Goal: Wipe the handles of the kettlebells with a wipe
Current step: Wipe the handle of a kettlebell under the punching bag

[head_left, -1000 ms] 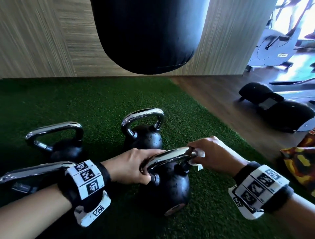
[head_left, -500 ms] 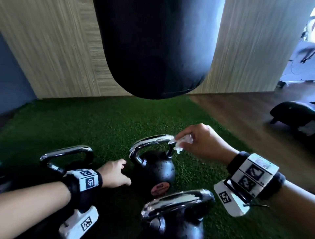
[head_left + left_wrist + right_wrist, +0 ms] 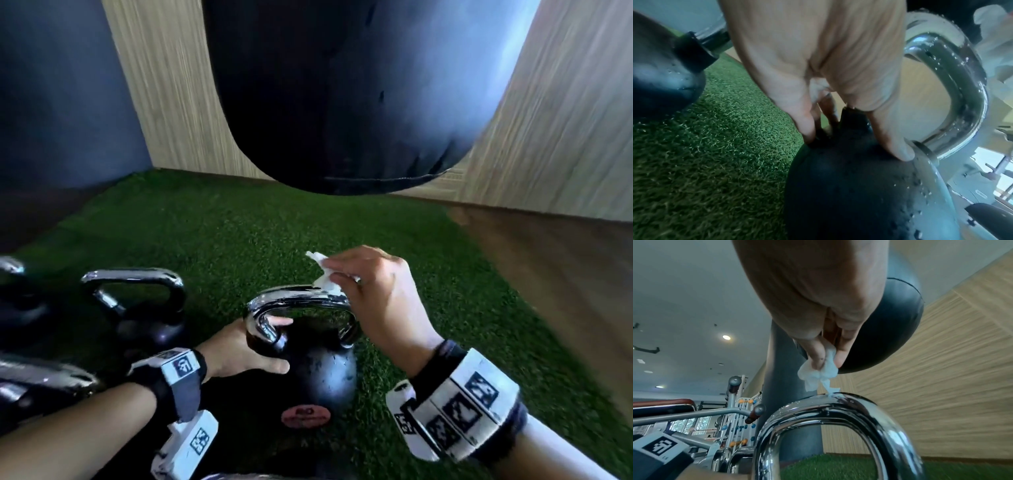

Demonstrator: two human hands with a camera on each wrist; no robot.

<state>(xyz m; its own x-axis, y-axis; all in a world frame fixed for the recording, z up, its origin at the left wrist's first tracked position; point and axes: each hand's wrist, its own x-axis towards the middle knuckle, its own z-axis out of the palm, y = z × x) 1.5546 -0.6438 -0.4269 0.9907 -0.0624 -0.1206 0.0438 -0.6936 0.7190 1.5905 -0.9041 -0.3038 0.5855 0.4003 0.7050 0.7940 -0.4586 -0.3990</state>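
White wipe (image 3: 327, 279) pinched, right hand (image 3: 380, 294) moved along handle (image 3: 301, 301); left hand (image 3: 239, 353) now grips kettlebell (image 3: 322, 370)

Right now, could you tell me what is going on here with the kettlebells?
A person is cleaning kettlebell handles on the green turf. The right hand pinches a crumpled white wipe, whose tip touches the top of the chrome handle of the middle kettlebell. The left hand holds that kettlebell's black body beside the handle base. Another kettlebell stands to the left.

wipe (image 3: 328, 278) on handle (image 3: 294, 298), kettlebells (image 3: 317, 368) on turf (image 3: 239, 240)
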